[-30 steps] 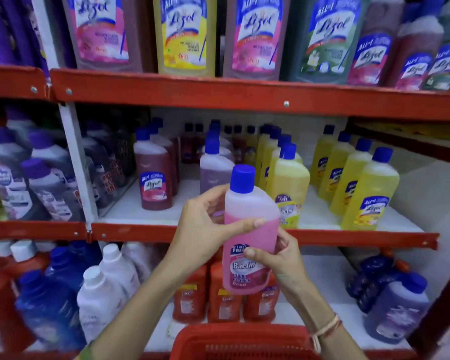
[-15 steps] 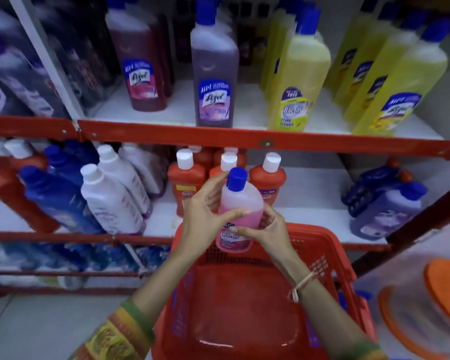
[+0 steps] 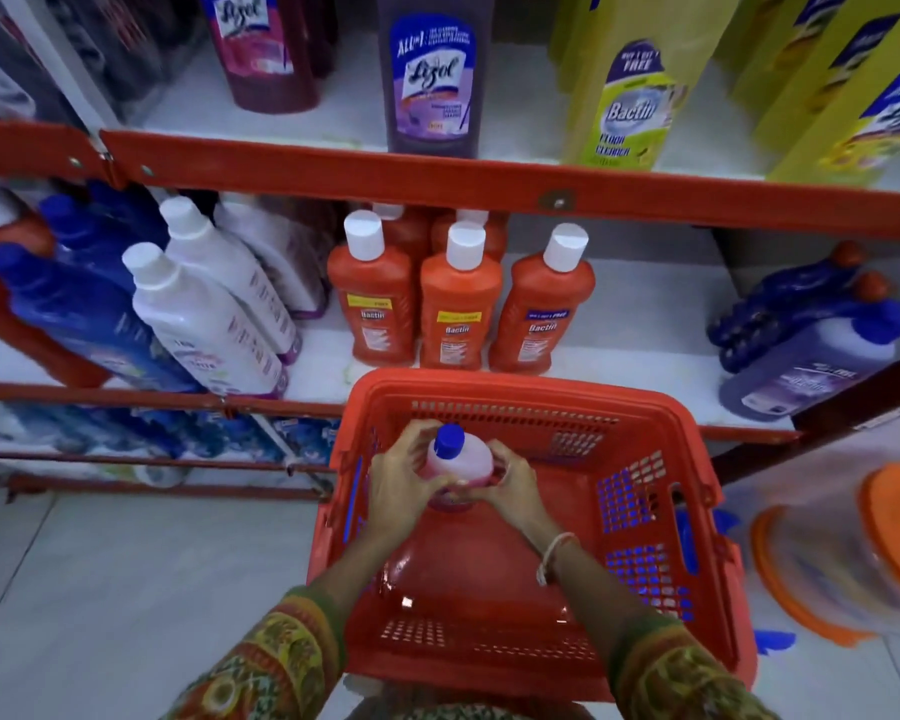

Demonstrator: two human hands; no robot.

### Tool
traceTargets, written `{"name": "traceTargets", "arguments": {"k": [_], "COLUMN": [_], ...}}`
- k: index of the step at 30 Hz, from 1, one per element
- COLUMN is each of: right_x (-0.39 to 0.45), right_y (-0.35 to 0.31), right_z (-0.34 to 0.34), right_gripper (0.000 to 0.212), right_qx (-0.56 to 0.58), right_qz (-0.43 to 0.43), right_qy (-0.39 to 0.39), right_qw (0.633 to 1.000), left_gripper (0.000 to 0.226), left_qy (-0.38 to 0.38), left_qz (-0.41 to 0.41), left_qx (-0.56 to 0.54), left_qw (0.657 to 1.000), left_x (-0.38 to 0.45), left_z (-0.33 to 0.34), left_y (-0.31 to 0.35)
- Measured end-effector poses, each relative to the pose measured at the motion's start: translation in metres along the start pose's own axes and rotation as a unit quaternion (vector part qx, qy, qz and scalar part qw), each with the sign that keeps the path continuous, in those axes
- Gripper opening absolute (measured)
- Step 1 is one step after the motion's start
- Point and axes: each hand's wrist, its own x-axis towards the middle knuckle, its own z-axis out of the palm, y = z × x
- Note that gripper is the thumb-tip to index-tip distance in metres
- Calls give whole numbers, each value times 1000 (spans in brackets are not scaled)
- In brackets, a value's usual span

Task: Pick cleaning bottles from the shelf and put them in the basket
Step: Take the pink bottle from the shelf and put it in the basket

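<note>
A pink bottle (image 3: 463,457) with a blue cap stands upright inside the red basket (image 3: 494,389), near its far left part. My left hand (image 3: 401,475) wraps its left side and my right hand (image 3: 513,480) its right side, so both grip it. The bottle's lower half is hidden by my hands. I cannot tell whether it touches the basket floor. The basket sits on the floor in front of the shelf (image 3: 437,181).
Three orange Bactin bottles (image 3: 458,314) stand on the low shelf just behind the basket. White bottles (image 3: 204,314) and blue ones lean at the left, purple bottles (image 3: 811,366) lie at the right. Orange-rimmed tubs (image 3: 853,558) stand right of the basket. Grey floor tiles (image 3: 126,589) lie at the left.
Both hands have lowered the pink bottle from shelf height, over the basket rim, down into the basket. My view has tilted downward with it.
</note>
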Motion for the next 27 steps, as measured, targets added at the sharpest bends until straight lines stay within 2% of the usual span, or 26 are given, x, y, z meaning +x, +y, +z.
{"name": "traceTargets", "arguments": {"k": [5, 10, 15, 23, 27], "right_x": [2, 2, -1, -2, -6], "right_y": [16, 25, 28, 21, 14], "right_z": [15, 26, 29, 29, 24], "right_gripper": [49, 57, 56, 58, 62], "right_qx": [-30, -64, -69, -146, -176], "right_qz": [27, 61, 83, 71, 48], "right_qy": [1, -7, -9, -42, -58], "right_qw": [999, 996, 994, 986, 981], "left_gripper": [55, 76, 70, 57, 73], "left_qy": [12, 18, 18, 20, -22], "left_qz": [-54, -81, -111, -87, -89], "left_qx": [-10, 40, 34, 87, 92], "left_qw": [998, 996, 993, 992, 992], "left_x": [-8, -9, -16, -25, -29], "left_z": [4, 7, 8, 2, -4], "left_y": [-26, -41, -48, -47, -39]}}
